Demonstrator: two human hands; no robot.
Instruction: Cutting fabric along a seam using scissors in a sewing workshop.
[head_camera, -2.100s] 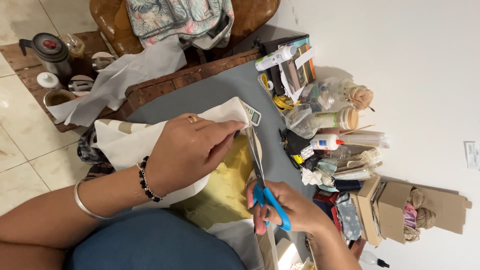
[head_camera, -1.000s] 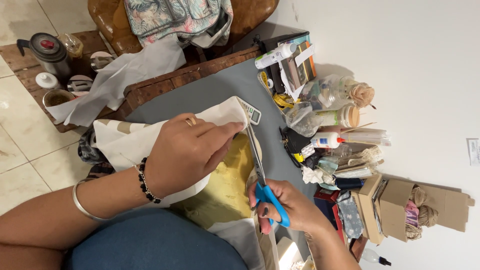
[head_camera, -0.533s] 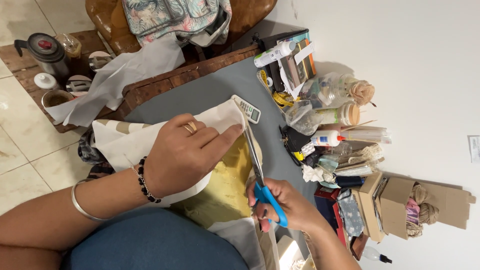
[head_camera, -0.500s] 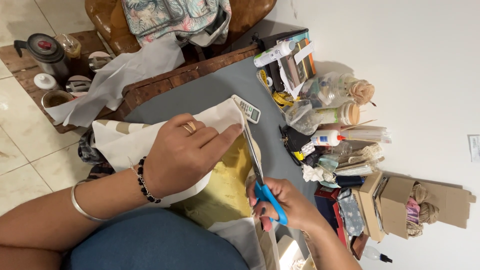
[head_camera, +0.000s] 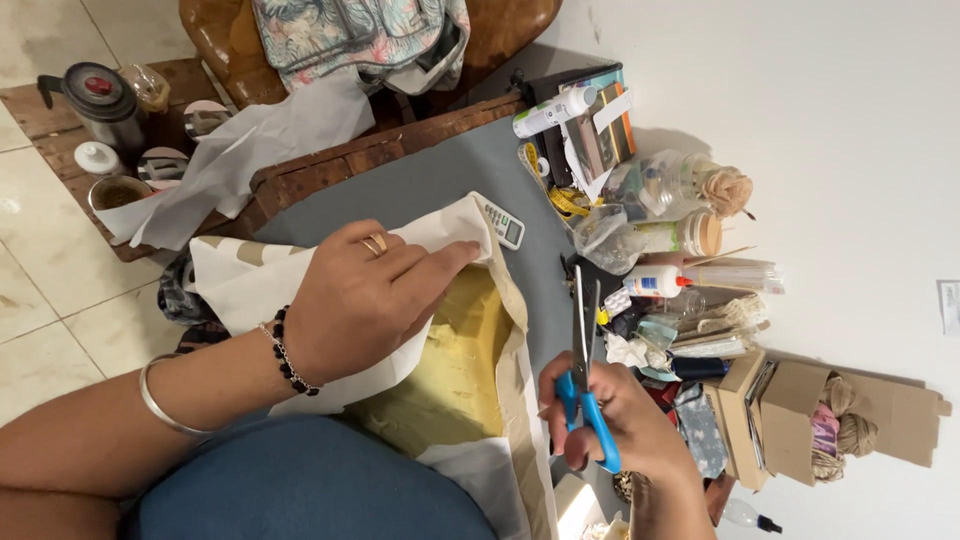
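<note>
My left hand (head_camera: 375, 300) lies flat on a cream sheet of paper (head_camera: 260, 290), pressing it down over a gold sheet (head_camera: 455, 375) on a grey mat (head_camera: 420, 185). It wears rings, a bead bracelet and a metal bangle. My right hand (head_camera: 620, 430) grips blue-handled scissors (head_camera: 583, 350), blades pointing away, just right of the paper's edge and clear of it. A cut cream strip (head_camera: 525, 420) runs along the paper's right side.
A small calculator (head_camera: 500, 222) lies at the paper's far corner. To the right sit glue bottles (head_camera: 655, 283), jars, a yellow tape measure (head_camera: 565, 200), and cardboard boxes (head_camera: 810, 415) with twine. A metal kettle (head_camera: 100, 100) and crumpled white paper (head_camera: 250, 150) are at the far left.
The scissors were cutting along the paper's right edge; now they have come off the paper to the right. My left hand has shifted slightly further up the sheet.
</note>
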